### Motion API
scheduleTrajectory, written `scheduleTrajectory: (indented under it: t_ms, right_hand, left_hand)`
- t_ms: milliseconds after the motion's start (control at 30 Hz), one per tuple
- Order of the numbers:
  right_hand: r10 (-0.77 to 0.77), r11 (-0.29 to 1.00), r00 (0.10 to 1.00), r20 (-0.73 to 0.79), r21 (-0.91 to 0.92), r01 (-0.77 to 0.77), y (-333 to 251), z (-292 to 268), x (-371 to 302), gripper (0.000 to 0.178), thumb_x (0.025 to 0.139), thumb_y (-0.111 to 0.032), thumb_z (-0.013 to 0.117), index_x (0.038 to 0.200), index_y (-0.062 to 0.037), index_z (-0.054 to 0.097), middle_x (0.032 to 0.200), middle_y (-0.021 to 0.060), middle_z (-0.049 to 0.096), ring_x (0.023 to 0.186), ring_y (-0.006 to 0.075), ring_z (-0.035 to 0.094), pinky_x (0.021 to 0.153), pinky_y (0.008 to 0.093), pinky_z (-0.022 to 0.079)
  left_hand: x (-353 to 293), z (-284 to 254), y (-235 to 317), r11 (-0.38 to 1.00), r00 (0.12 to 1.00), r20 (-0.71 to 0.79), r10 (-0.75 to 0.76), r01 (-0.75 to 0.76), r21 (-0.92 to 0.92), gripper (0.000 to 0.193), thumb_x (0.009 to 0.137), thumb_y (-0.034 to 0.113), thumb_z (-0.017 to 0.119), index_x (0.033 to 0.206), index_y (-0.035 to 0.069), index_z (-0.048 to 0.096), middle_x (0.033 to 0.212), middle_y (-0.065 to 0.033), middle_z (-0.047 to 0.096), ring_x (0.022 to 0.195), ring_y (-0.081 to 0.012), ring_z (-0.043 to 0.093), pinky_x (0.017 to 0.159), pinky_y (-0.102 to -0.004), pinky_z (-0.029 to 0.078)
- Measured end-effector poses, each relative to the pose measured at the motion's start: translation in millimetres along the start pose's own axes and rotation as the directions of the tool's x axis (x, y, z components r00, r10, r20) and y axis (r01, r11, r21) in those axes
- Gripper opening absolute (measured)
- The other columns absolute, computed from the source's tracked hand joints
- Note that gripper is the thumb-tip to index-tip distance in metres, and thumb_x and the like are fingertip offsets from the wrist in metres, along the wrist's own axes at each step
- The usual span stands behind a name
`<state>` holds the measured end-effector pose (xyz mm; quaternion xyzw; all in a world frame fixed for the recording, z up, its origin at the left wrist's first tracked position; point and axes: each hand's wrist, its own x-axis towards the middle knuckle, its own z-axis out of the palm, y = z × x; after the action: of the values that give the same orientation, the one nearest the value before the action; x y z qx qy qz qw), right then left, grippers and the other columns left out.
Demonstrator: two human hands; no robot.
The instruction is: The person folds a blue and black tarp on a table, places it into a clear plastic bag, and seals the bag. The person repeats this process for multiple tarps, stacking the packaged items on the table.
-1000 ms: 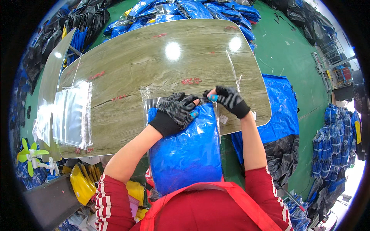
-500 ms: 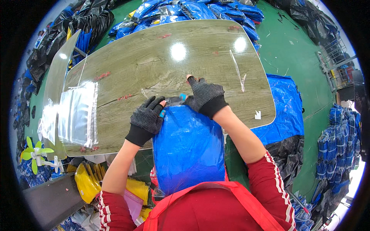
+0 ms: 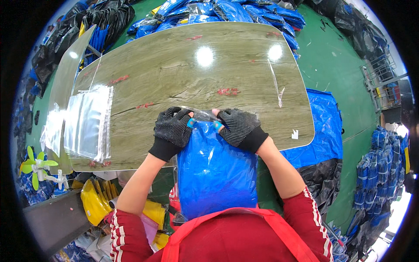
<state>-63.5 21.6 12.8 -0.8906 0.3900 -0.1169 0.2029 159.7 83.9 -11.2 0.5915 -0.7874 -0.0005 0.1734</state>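
A green-bladed fan (image 3: 37,166) stands left of yellow plastic (image 3: 92,204), blue bundles (image 3: 370,171) far right.

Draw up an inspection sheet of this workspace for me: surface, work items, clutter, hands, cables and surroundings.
Surface: wood-grain table with red marks.
Work items: blue package in clear plastic, its far part over the table, the rest reaching past the near edge toward the person.
Clutter: clear bags stacked at the table's left; white scrap near its right edge.
Hands: left hand and right hand, in dotted black gloves, pinch the plastic at the package's far end.
Cables: nothing seen clearly.
Surroundings: green floor; piled blue packages beyond the table; green-bladed fan at left.
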Motion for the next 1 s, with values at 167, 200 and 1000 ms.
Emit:
scheduleTrajectory:
  t_ms: [167, 200, 1000]
  right_hand:
    - [-0.013, 0.986, 0.999, -0.047, -0.167, 0.005, -14.1, 14.8, 26.4, 0.06, 0.084, -0.039, 0.057, 0.134, -0.0075, 0.049, 0.062, 0.013, 0.063, 0.056, 0.0325, 0.063, 0.053, 0.046, 0.048]
    - [0.013, 0.984, 1.0, 0.021, -0.179, -0.009, -14.5, 20.6, 32.0, 0.057, 0.084, -0.039, 0.057, 0.131, -0.0062, 0.053, 0.067, 0.0149, 0.064, 0.06, 0.0325, 0.064, 0.055, 0.0458, 0.049]
    - [-0.034, 0.987, 0.978, -0.206, 0.146, 0.065, -26.4, 53.0, 34.3, 0.051, 0.079, -0.031, 0.062, 0.114, 0.0049, 0.056, 0.104, 0.0255, 0.058, 0.095, 0.0374, 0.06, 0.083, 0.0449, 0.05]
  left_hand:
    - [1.7, 7.3, 3.5, 0.977, 0.988, -0.003, -0.153, 0.151, -0.147, 0.024, 0.086, 0.02, 0.055, 0.101, 0.008, 0.068, 0.105, -0.0084, 0.068, 0.098, -0.0336, 0.059, 0.085, -0.0442, 0.047]
    - [1.1, 7.7, 3.1, 0.98, 0.989, -0.054, -0.136, 0.126, -0.152, 0.024, 0.086, 0.02, 0.054, 0.102, 0.008, 0.067, 0.105, -0.0086, 0.068, 0.097, -0.0338, 0.059, 0.085, -0.0439, 0.047]
    - [3.4, -7.5, 9.6, 0.966, 0.994, -0.026, -0.102, 0.106, 0.238, 0.024, 0.077, 0.027, 0.058, 0.091, 0.011, 0.068, 0.094, -0.0117, 0.062, 0.093, -0.0338, 0.054, 0.084, -0.0477, 0.041]
